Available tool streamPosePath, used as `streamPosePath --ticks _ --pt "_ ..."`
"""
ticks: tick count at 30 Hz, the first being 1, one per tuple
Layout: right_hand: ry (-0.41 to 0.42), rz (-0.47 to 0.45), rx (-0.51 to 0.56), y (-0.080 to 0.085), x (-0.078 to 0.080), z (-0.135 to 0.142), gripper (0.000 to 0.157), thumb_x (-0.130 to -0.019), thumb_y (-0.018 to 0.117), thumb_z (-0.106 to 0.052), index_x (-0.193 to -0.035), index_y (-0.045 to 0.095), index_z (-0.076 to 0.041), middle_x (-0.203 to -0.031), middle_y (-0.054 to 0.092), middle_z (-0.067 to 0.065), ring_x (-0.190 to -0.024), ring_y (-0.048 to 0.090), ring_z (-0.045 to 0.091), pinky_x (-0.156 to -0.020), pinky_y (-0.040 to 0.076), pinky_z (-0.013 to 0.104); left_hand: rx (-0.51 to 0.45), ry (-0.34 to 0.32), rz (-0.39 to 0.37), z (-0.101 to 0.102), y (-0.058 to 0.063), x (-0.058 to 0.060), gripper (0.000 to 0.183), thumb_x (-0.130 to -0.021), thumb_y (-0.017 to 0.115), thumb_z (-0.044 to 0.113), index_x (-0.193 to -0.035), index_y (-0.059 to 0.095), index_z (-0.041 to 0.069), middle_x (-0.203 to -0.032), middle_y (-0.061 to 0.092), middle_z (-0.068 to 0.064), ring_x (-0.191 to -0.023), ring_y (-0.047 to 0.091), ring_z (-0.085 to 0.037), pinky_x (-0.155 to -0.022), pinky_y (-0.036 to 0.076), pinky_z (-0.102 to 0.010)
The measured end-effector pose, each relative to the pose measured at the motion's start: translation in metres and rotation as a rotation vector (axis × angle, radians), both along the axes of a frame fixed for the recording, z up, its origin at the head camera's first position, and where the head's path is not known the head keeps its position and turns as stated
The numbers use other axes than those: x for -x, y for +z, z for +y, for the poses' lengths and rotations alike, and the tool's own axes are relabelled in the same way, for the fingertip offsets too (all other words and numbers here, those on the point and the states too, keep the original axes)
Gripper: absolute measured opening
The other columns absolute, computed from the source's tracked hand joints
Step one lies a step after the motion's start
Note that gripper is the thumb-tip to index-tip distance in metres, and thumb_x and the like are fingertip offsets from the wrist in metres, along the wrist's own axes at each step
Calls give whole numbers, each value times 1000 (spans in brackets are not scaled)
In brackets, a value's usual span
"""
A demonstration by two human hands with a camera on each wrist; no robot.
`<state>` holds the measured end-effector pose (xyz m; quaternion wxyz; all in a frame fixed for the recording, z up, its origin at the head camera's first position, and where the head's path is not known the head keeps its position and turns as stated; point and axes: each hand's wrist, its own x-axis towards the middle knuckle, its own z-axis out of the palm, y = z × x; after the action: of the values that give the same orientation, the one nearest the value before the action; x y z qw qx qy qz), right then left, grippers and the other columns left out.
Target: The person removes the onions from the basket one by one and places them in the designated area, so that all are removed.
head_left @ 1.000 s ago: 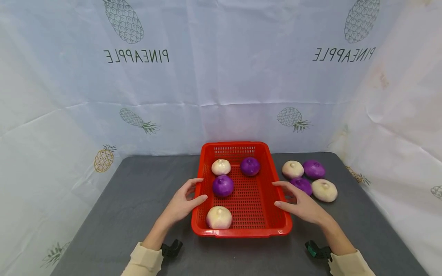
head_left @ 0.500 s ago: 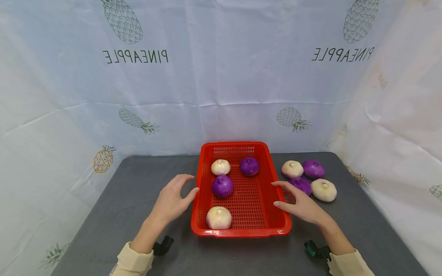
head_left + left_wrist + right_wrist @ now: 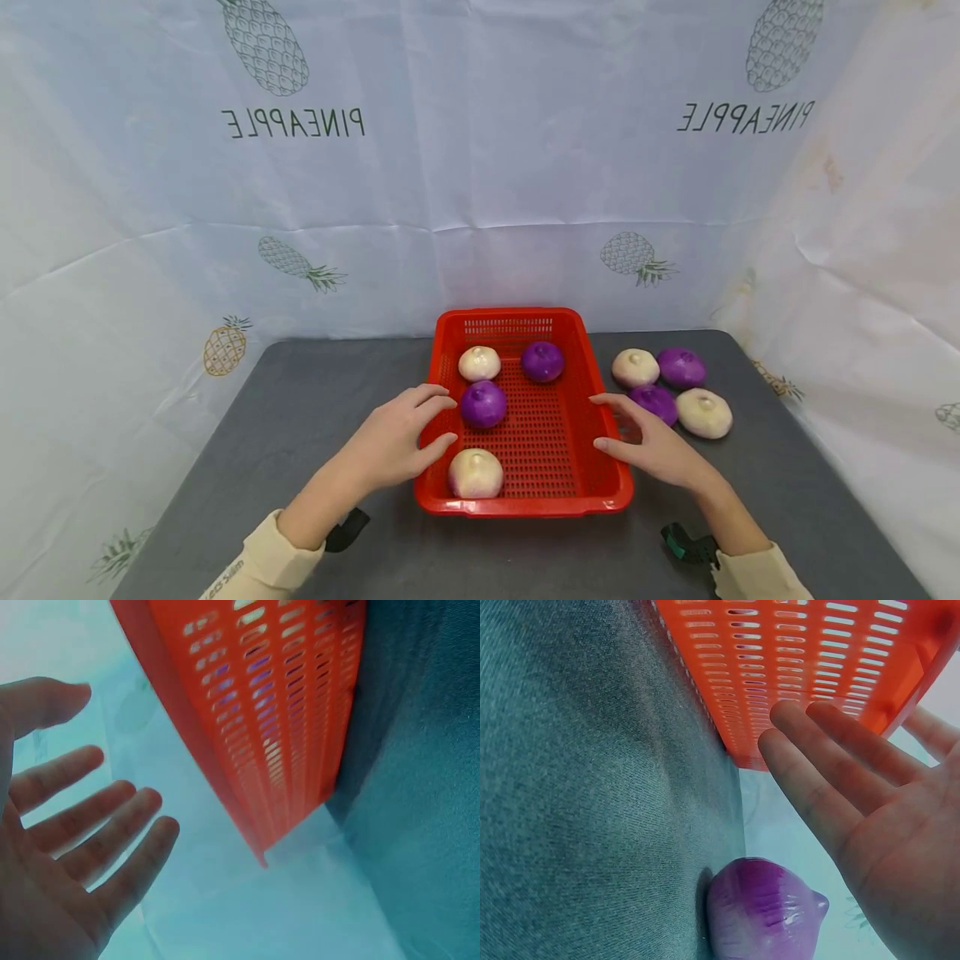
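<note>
A red slotted plastic basket point(image 3: 525, 507) sits mid-table, holding two purple onions point(image 3: 483, 405) and two whitish onions point(image 3: 476, 475). My left hand point(image 3: 393, 437) hovers at its left rim, fingers spread; in the left wrist view those fingers point(image 3: 97, 838) stand apart from the basket wall point(image 3: 247, 742) with nothing between them. On the other side, my right hand point(image 3: 656, 446) straddles the right rim, thumb over the inside. From the right wrist, its extended fingers point(image 3: 840, 754) lie right at the outer wall point(image 3: 780, 656), not curled round it.
Right of the basket, beside my right hand, lie two purple onions point(image 3: 681, 368) and two whitish ones point(image 3: 704, 413) in a cluster. A dark grey cloth covers the table point(image 3: 300, 400). Behind hangs a white pineapple-print curtain point(image 3: 510, 167).
My left hand let go of the left rim and drew back to the left, then came forward over the rim again. The right hand, basket and onions stay put.
</note>
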<state>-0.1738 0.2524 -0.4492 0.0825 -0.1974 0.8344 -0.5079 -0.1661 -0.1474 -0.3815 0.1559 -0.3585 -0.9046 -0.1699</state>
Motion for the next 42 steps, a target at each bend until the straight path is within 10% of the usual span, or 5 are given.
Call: streamPosePath --ticks 14,42 --pt "-7 14 -9 1 0 0 60 -96 71 -25 -147 44 -9 -138 57 18 -121 59 38 -86 56 26 293 -195 -112 21 3 5 43 -83 81 34 -119 67 15 -116 62 -1 -105 58 -18 -93 53 -35" --pt "1 -3 21 -1 1 -1 61 -96 71 -23 -147 43 -7 -138 55 20 -121 58 41 -85 59 31 561 -198 -228 53 -26 18 50 -83 81 33 -129 65 25 -117 58 3 -105 52 -15 -86 51 -31"
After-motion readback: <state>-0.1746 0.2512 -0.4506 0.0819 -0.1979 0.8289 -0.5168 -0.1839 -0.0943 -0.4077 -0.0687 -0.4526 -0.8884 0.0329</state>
